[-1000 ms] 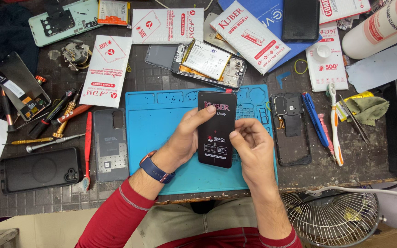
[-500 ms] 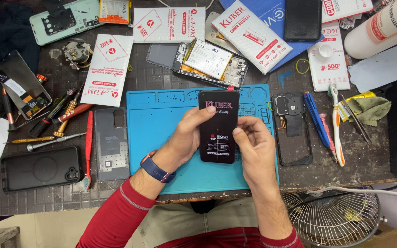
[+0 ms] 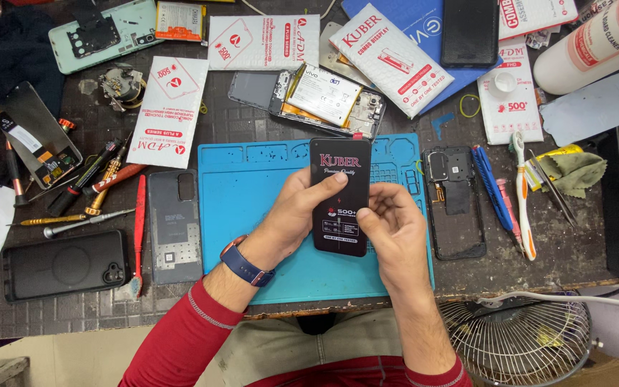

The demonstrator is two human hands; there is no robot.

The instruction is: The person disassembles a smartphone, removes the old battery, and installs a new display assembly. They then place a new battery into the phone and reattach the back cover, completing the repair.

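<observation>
Raised slightly toward frame centre since before: black screen panel [image 3: 340,195], pinched by left hand [image 3: 296,215] and right hand [image 3: 388,226] fingers closed on edges; thin, stiff, fragile, best gripped by edges

the dark counter [image 3: 252,129] carries a blue mat [image 3: 266,215], an opened phone [image 3: 324,97] above it, white packets [image 3: 170,111], screwdrivers [image 3: 80,179] at the left, a black phone [image 3: 62,264], a grey back cover [image 3: 173,226], a white bottle [image 3: 596,43] and a toothbrush [image 3: 521,193].
</observation>
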